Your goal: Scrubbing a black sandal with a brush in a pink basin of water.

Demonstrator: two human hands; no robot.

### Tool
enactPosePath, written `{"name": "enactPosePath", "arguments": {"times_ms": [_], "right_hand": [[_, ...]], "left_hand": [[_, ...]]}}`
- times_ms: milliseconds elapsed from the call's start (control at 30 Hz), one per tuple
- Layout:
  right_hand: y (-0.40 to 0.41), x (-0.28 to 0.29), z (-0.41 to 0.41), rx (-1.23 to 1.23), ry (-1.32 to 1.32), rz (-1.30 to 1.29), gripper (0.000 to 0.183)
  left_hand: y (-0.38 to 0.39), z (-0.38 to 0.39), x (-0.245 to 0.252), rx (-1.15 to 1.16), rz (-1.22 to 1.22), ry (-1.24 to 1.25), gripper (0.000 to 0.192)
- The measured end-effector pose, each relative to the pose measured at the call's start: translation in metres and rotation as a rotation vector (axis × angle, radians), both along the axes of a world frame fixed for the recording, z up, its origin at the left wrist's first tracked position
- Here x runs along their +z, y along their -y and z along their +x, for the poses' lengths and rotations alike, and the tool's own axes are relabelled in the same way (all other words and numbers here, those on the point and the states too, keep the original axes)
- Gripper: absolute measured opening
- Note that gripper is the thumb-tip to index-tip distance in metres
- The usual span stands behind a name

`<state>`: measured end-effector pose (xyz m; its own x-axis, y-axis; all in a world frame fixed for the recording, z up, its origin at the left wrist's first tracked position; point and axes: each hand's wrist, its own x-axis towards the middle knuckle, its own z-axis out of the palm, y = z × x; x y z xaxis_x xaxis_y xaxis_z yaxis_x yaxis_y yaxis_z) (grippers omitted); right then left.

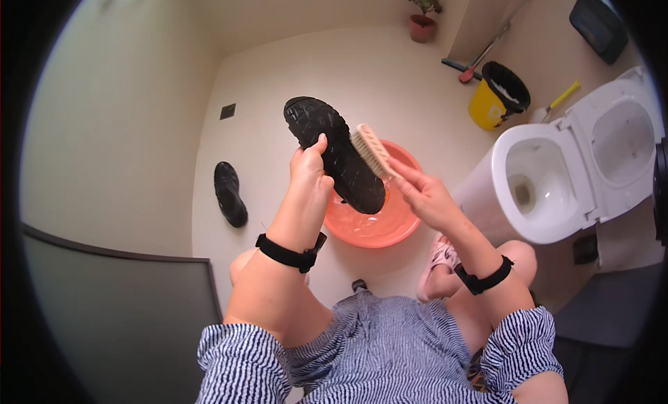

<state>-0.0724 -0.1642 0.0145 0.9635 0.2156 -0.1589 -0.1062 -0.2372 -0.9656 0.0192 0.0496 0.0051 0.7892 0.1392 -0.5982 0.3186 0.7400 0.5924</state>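
Note:
My left hand [312, 166] grips a black shoe [347, 158] by its middle, with the treaded sole facing up. In my right hand [425, 195] is a light-coloured scrub brush [373, 151], its bristles against or very close to the sole's right edge. Below the shoe, an orange-pink plastic basin [373, 242] holding water stands on the floor; the shoe and brush hide part of it. A second black shoe [229, 194] lies on the floor to the left, near the wall.
At the right stands a white toilet [503, 195] with its lid up. Behind it are a yellow bin [482, 109] with a black liner, a yellow-handled toilet brush [563, 94] and a floor squeegee [459, 66]. A potted plant [421, 28] stands further back. A drain cover [227, 111] lies left.

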Motion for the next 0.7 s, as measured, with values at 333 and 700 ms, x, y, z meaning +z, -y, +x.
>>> {"name": "enactPosePath", "arguments": {"times_ms": [333, 700], "right_hand": [[0.015, -0.02, 0.027, 0.046, 0.355, -0.486, 0.041], [-0.004, 0.002, 0.006, 0.151, 0.298, -0.3, 0.04]], "left_hand": [[0.018, -0.007, 0.01, 0.026, -0.027, 0.018, 0.026], [0.012, -0.004, 0.014, 0.079, 0.094, 0.017, 0.028]]}}
